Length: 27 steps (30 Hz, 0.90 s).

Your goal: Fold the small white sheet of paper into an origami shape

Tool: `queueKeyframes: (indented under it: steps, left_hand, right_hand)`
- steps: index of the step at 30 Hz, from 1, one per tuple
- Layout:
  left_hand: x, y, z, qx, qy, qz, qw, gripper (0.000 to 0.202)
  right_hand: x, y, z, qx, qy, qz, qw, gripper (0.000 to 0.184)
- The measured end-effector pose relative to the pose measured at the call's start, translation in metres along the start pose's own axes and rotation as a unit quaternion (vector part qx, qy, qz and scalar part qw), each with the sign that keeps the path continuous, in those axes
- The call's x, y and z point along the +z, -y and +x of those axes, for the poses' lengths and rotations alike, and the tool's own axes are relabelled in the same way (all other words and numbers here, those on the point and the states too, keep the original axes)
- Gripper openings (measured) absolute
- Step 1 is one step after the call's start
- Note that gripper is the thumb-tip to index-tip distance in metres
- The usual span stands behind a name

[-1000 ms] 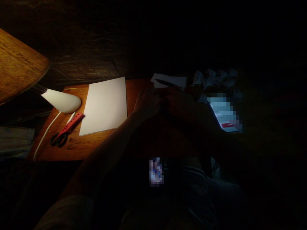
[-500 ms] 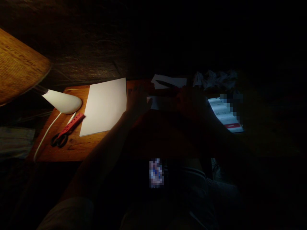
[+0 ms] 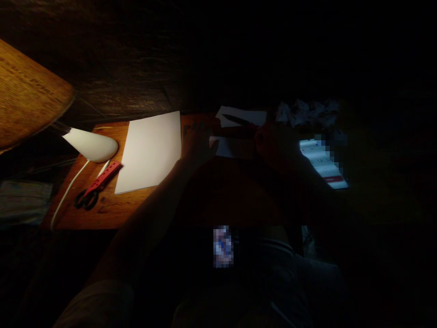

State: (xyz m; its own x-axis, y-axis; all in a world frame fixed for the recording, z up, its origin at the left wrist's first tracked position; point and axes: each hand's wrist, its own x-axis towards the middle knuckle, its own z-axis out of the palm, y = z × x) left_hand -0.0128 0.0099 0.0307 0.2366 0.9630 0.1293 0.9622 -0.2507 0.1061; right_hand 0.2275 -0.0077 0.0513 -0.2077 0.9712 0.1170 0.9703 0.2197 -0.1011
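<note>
My left hand [image 3: 197, 140] lies on the wooden table with its fingers spread, the thumb touching the left end of a small piece of paper [image 3: 227, 148]. At the other end of that paper is my right hand [image 3: 269, 143], deep in shadow. Its fingers are too dark to read. Just behind, a pointed dark blade [image 3: 234, 119] with a reddish handle end reaches left from beside my right hand, over another white paper piece [image 3: 246, 114]. Whether the right hand grips it cannot be made out. Left of my left hand lies a large white sheet [image 3: 150, 152].
A lamp with a woven shade [image 3: 30, 98] and white base [image 3: 92, 146] stands at the left. Scissors in a red sheath [image 3: 102, 180] lie near its white cord [image 3: 68, 193]. On the right are a lit phone [image 3: 322, 164] and crumpled papers [image 3: 303, 113]. The surroundings are very dark.
The view has shifted very slightly, and the picture on the phone screen looks different. Both hands, the papers and the blade stay practically where they were.
</note>
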Motion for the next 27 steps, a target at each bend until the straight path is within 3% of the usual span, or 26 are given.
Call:
queueKeyframes:
  steps: [4, 10, 16, 19, 24, 27]
  left_hand:
    - [0.013, 0.001, 0.002, 0.045, -0.004, -0.045, 0.998, 0.054]
    - [0.027, 0.002, 0.005, 0.071, -0.027, -0.105, 0.992, 0.037]
    - [0.036, 0.011, 0.011, 0.069, -0.075, -0.202, 0.974, 0.036]
    - [0.045, 0.018, 0.017, 0.069, -0.087, -0.32, 0.941, 0.03]
    - [0.051, 0.021, 0.026, 0.094, -0.103, -0.528, 0.837, 0.024]
    - [0.05, 0.014, 0.025, 0.109, -0.103, -0.559, 0.816, 0.021]
  right_hand:
    - [0.008, -0.005, 0.005, 0.014, -0.073, 0.084, 0.994, 0.042]
    - [0.027, -0.004, 0.007, -0.074, -0.038, 0.096, 0.992, 0.036]
    - [0.044, -0.01, 0.014, -0.094, -0.039, 0.108, 0.989, 0.036]
    - [0.044, -0.013, 0.018, -0.089, -0.037, 0.135, 0.986, 0.024]
    - [0.041, -0.013, 0.022, -0.084, -0.038, 0.252, 0.963, 0.022]
    - [0.041, -0.011, 0.022, -0.103, -0.06, 0.293, 0.949, 0.022]
